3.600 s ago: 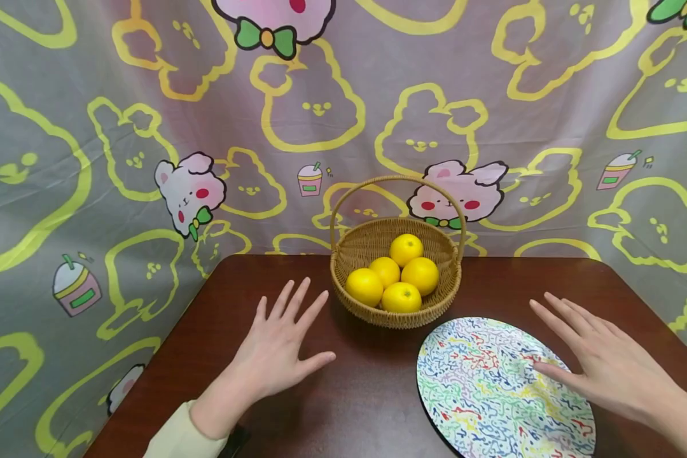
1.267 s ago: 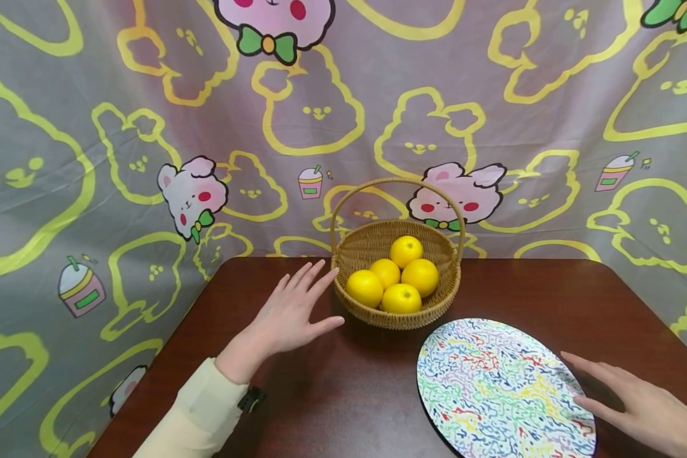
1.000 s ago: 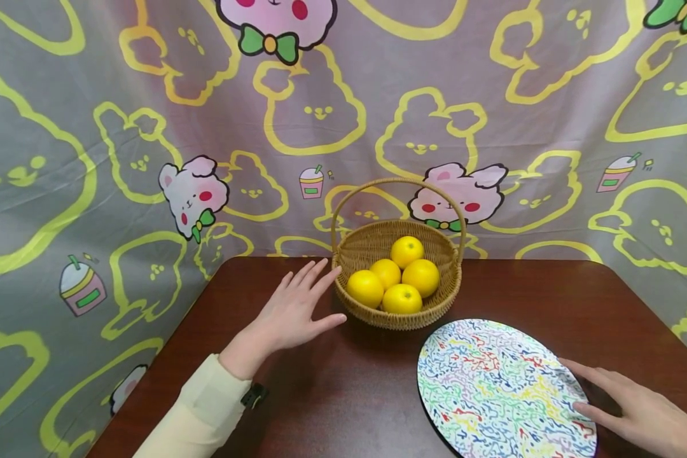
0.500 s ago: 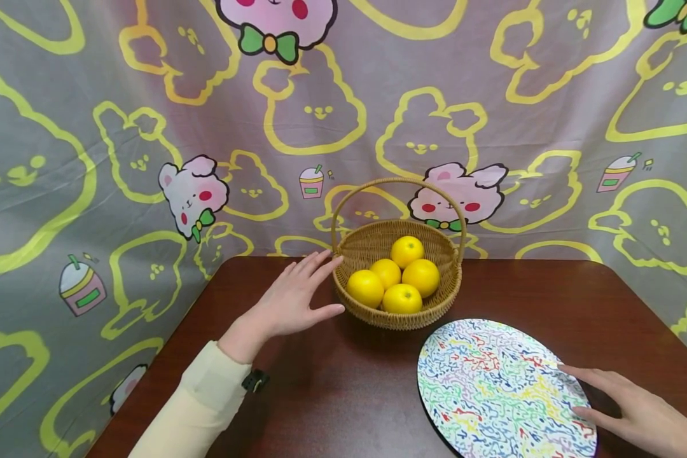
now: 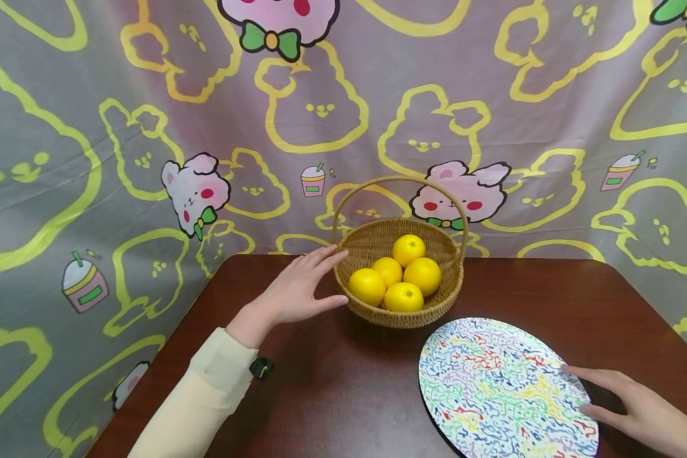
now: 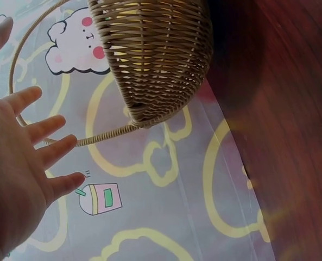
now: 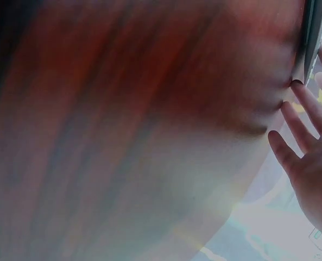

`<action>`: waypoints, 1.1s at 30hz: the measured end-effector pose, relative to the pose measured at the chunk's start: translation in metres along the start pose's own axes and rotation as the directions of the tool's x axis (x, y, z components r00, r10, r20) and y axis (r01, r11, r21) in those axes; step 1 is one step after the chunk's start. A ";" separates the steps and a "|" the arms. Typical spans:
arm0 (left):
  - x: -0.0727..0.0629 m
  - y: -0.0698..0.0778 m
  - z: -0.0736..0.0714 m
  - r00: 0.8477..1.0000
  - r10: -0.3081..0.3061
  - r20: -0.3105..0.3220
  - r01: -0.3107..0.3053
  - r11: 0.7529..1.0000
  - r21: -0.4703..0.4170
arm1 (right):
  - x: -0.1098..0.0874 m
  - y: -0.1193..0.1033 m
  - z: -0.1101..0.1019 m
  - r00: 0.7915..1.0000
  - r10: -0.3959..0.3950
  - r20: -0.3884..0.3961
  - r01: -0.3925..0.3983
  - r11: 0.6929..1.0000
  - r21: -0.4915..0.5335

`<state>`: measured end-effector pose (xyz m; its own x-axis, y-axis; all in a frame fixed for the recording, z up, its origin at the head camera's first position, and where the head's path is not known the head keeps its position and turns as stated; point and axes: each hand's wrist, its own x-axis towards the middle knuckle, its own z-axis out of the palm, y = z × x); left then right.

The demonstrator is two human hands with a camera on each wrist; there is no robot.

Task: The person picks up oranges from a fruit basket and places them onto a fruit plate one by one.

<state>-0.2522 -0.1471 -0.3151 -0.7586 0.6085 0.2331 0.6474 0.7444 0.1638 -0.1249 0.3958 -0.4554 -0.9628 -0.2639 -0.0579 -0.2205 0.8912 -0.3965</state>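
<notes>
A wicker basket (image 5: 397, 318) with a tall arched handle stands at the back middle of the table, holding several round yellow fruits (image 5: 403, 297) that look like oranges. My left hand (image 5: 289, 289) is at the basket's left side, fingers stretched and spread. In the left wrist view a gap shows between that hand (image 6: 19, 157) and the woven wall; contact with the handle cannot be made out. A round white board (image 5: 504, 388) with coloured squiggles lies front right. At its right edge, my right hand (image 5: 644, 407) has extended fingers; the fingertips are at the rim.
The dark brown wooden table (image 5: 343, 394) carries all of this. Behind and to the left hangs a grey cloth (image 5: 320, 127) with yellow outlines and rabbit faces. A dark watch-like band (image 5: 261, 367) sits at my left wrist.
My left hand has moved forward and right to the basket's side. My right hand went from above the board to its right edge. Basket and board stayed put.
</notes>
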 end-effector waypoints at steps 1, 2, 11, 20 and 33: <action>0.001 -0.001 0.000 1.000 -0.001 -0.002 0.001 1.000 -0.004 | 0.000 0.002 0.000 1.000 -0.011 -0.008 0.011 1.000 0.003; 0.001 -0.001 0.000 1.000 -0.002 -0.005 0.002 1.000 -0.007 | 0.000 0.003 0.000 1.000 -0.011 -0.011 0.011 1.000 0.005; 0.008 -0.004 0.002 1.000 -0.001 -0.010 0.000 1.000 -0.022 | 0.003 0.009 -0.002 1.000 0.006 -0.012 -0.006 0.999 0.037; 0.017 -0.003 0.004 1.000 0.005 -0.002 -0.005 0.999 -0.041 | 0.005 0.012 0.000 0.995 -0.092 -0.048 0.096 0.992 0.085; 0.031 0.000 0.001 0.999 0.021 0.033 -0.019 0.999 -0.049 | 0.007 0.018 0.000 0.988 -0.153 0.010 0.148 0.966 0.211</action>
<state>-0.2760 -0.1281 -0.3087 -0.7470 0.6325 0.2046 0.6646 0.7182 0.2063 -0.1355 0.4101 -0.4626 -0.9161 -0.4009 -0.0055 -0.3222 0.7443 -0.5850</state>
